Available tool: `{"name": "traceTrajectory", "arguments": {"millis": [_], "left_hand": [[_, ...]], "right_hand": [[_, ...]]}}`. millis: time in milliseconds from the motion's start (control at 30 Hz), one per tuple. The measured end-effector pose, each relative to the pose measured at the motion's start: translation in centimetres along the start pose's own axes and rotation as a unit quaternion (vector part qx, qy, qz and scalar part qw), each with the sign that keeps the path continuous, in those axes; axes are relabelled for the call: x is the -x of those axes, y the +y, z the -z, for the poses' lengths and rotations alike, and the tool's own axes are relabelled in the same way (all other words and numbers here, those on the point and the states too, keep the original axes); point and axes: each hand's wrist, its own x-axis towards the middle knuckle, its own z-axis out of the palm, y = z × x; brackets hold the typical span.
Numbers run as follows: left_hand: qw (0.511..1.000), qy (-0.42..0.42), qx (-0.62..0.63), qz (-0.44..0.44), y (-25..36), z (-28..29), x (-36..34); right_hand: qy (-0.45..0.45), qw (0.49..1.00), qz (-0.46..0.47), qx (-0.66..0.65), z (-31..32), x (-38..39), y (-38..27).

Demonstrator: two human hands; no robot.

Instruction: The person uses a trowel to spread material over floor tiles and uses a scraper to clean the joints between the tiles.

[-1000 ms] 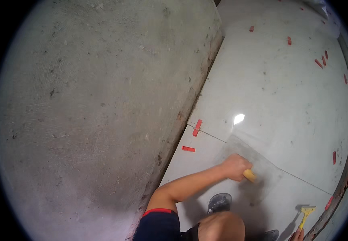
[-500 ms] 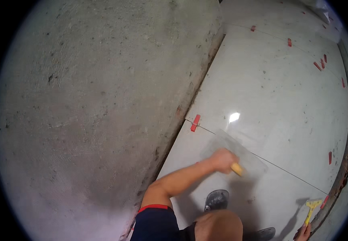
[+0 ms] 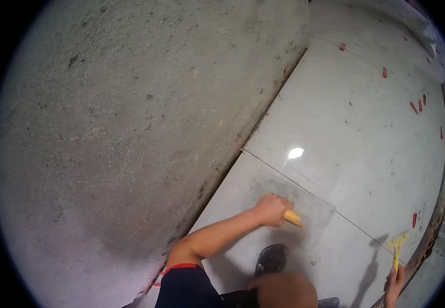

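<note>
My left hand (image 3: 273,209) is closed around the yellow handle (image 3: 293,218) of a trowel. The trowel's wide, rectangular grey blade (image 3: 309,205) lies over the pale floor tile beside a thin dark seam, blurred at its edges. At the lower right my right hand (image 3: 395,281) grips a scraper (image 3: 398,250) by its yellow handle, its pale head pointing away from me, above the tile and near the seam's right end.
Rough concrete wall (image 3: 130,118) fills the left side, with a dark gap along the tile edge. Red wedges (image 3: 417,106) lie scattered on the far tile (image 3: 345,133). My shoe (image 3: 272,259) stands close to the trowel. Plastic sheeting (image 3: 422,31) lies far right.
The red wedge at the seam's left end is gone from there. My left hand and the trowel have shifted slightly left; the right hand with the scraper has come up farther into view.
</note>
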Motion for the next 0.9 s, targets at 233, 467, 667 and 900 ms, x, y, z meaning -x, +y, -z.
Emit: {"name": "traceTrajectory", "arguments": {"millis": [233, 467, 667, 900], "left_hand": [[0.988, -0.022, -0.010, 0.151, -2.0, 1.4, 5.7], [0.960, 0.014, 0.039, 0.277, -2.2, -3.3, 16.7], [0.965, 0.067, 0.011, 0.252, -3.6, -6.6, 19.2], [0.969, 0.120, 0.022, 0.217, -4.5, -6.1, 19.9]], "right_hand": [[-0.216, 0.973, 0.080, 0.012, -11.5, -6.8, -12.2], [-0.449, 0.891, 0.046, 0.051, -26.9, -9.7, -20.8], [-0.464, 0.879, -0.109, -0.020, -33.1, -10.4, -23.7], [-0.421, 0.901, -0.091, 0.060, -29.9, -11.7, -21.9]]}}
